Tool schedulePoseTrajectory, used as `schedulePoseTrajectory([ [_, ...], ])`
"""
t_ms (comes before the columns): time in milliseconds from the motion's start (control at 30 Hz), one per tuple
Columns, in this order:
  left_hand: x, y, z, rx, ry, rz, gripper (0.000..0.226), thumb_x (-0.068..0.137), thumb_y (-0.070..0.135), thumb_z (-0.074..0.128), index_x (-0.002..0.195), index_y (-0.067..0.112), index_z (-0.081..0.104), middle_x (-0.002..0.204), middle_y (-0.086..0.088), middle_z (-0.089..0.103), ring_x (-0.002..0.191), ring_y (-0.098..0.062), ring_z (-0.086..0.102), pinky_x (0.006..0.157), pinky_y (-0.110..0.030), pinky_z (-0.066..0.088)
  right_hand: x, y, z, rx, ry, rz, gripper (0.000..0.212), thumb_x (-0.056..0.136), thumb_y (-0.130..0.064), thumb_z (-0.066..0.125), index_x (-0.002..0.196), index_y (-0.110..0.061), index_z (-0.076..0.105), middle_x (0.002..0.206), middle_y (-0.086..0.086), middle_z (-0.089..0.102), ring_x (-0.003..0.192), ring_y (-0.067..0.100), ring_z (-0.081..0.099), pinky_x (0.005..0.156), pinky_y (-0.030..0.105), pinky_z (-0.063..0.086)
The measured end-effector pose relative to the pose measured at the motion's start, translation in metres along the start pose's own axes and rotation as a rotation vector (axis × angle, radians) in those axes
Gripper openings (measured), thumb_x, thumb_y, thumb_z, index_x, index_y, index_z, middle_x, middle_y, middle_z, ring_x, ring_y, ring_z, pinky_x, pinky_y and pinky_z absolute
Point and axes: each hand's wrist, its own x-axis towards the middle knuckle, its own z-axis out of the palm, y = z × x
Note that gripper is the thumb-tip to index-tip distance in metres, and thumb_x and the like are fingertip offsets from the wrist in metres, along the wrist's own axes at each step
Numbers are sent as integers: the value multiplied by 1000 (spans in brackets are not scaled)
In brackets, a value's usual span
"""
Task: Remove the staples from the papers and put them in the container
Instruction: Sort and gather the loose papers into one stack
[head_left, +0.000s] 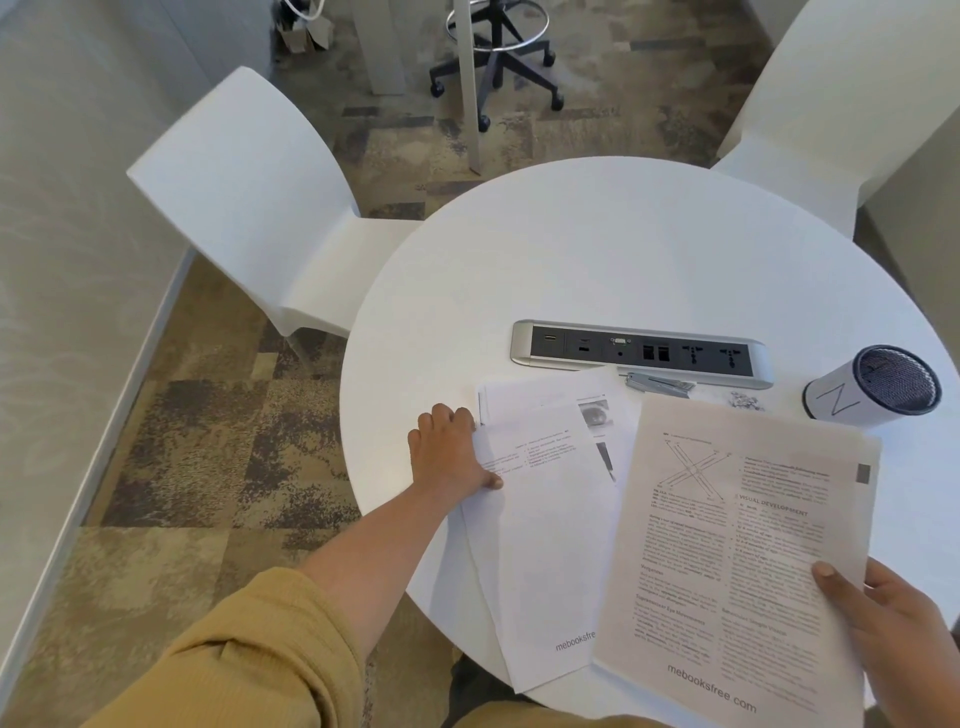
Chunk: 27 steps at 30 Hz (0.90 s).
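Observation:
My right hand (888, 618) grips the lower right edge of a printed sheet (737, 551) held up over the near side of the round white table (597, 249). My left hand (449, 452) rests on the left edge of a stack of papers (545, 525) lying flat on the table, thumb on top of the sheet. A metal staple remover (658, 383) lies beyond the papers. A small heap of loose staples (744, 400) sits to its right. The container, a dark mesh cup with a white band (872, 387), lies tilted at the far right.
A silver power and socket strip (641, 349) is set into the middle of the table. White chairs stand at the far left (244, 208) and the far right (831, 93). An office stool base (498, 52) is on the carpet beyond.

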Motion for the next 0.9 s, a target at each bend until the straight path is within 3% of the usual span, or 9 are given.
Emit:
schedulePoseTrajectory([
  [133,-1,8,-6,-94,-33,4,63,66,32,87,112,18,47,113,-1,61,105,-27,57,83,-36,42,0,0,-1,13,8,-4,108,11,-74,85,97,-10,71,84,10,78,67,30,75,63,44,61],
  [267,10,23,-28,-359,-44,16,43,73,18,81,108,21,55,109,0,64,98,-25,61,77,-32,48,-1,0,-4,28,24,-28,103,18,-74,84,98,-11,71,84,9,78,71,33,75,72,53,60],
  [433,28,50,-38,-569,36,3,16,81,23,76,93,15,67,96,-1,69,88,-24,63,66,-27,45,-1,-8,5,6,108,-44,34,73,-30,73,101,-11,69,97,19,75,80,40,73,85,63,52],
  [467,31,51,-32,-549,25,-1,20,82,24,75,99,14,69,101,-3,70,92,-25,64,69,-28,47,1,-7,5,-1,120,-39,20,83,-21,69,101,-11,69,96,18,76,83,41,73,86,63,52],
  [533,33,50,-20,-482,-2,-7,30,84,26,75,112,15,69,115,-4,70,104,-27,65,83,-32,52,3,-4,3,-7,128,-19,14,91,-15,65,103,-11,69,94,16,77,86,43,72,86,64,51],
  [600,32,47,-10,-430,-13,-4,38,84,26,75,121,17,67,124,-2,68,112,-26,63,90,-35,52,2,-5,2,-5,125,-10,28,82,-26,71,105,-11,69,98,17,76,83,41,73,85,66,51],
  [700,30,41,1,-378,7,3,37,84,27,75,120,19,68,125,-1,65,113,-25,61,86,-34,50,0,-5,-3,19,108,-7,60,59,-50,83,103,-11,69,97,16,76,75,36,75,82,63,53],
  [800,29,37,4,-293,82,12,37,84,29,76,118,19,68,121,-1,57,111,-24,57,84,-33,45,4,3,-9,46,72,3,108,15,-74,85,102,-11,70,88,9,78,74,34,75,70,54,59],
  [900,33,35,2,-143,154,94,38,82,32,78,117,20,70,132,1,52,122,-22,48,97,-35,38,4,6,-11,60,31,7,112,11,-73,86,102,-9,70,90,11,78,75,35,75,73,59,57],
])
